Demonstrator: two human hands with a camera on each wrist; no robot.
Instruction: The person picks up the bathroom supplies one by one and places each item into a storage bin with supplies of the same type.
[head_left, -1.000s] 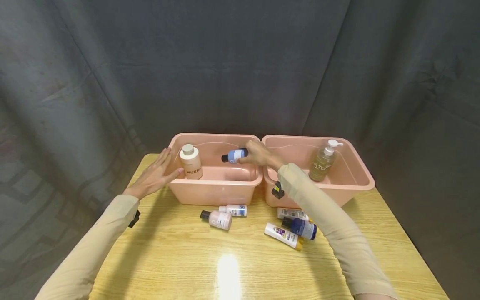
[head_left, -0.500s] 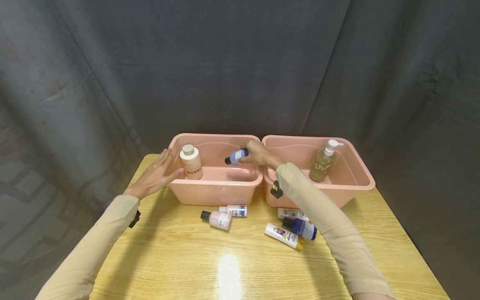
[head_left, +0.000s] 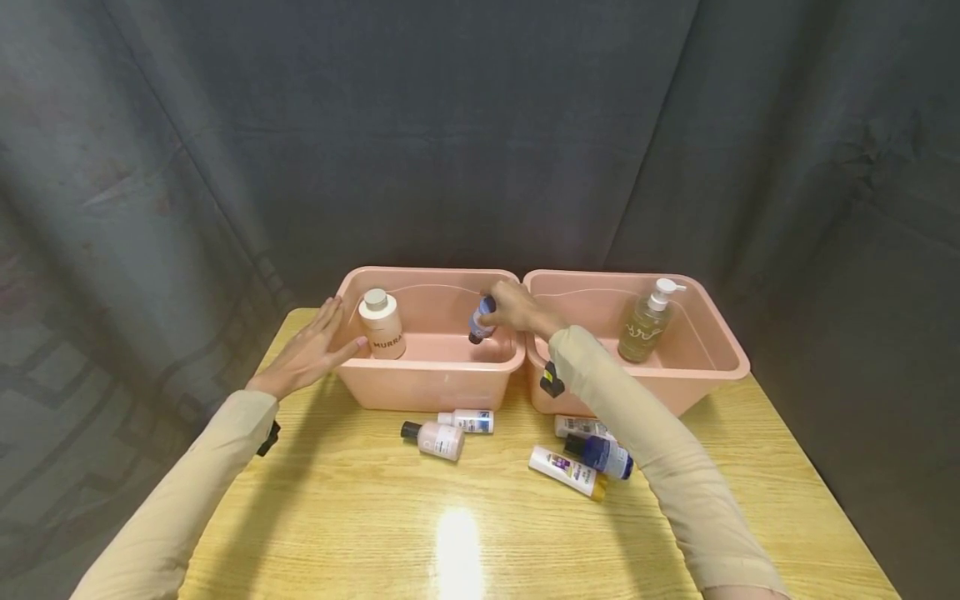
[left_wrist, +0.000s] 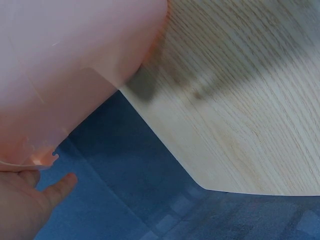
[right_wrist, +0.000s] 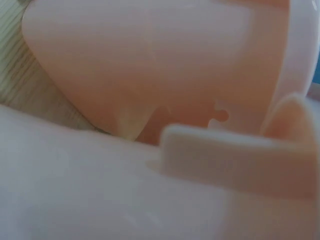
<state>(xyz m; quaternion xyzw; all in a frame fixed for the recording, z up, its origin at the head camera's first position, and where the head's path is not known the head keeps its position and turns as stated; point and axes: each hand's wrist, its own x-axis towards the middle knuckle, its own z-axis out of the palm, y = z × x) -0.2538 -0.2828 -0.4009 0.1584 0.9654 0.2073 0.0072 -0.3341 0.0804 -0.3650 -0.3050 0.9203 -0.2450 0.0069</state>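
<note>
In the head view my right hand (head_left: 519, 307) grips a small blue bottle (head_left: 482, 319) inside the left pink bin (head_left: 427, 367). Its black cap points down toward the bin floor; whether it touches is hard to tell. My left hand (head_left: 309, 348) rests on that bin's left rim, fingers straight, the thumb reaching over the front edge. A cream bottle (head_left: 385, 327) marked MURRA stands upright beside the thumb. Part of the left hand (left_wrist: 30, 205) shows under the bin's rim in the left wrist view. Bin walls fill the right wrist view, with the right hand hidden.
A second pink bin (head_left: 637, 375) adjoins on the right, holding a green pump bottle (head_left: 643, 327). On the table in front lie a pink bottle (head_left: 441, 441), a small white bottle (head_left: 472, 421), a white tube (head_left: 558, 469), a dark blue bottle (head_left: 603, 457) and another white container (head_left: 581, 427).
The blue bottle has turned in my right hand from nearly level to cap-down. The right hand itself has barely moved, and the left hand stays in place.
</note>
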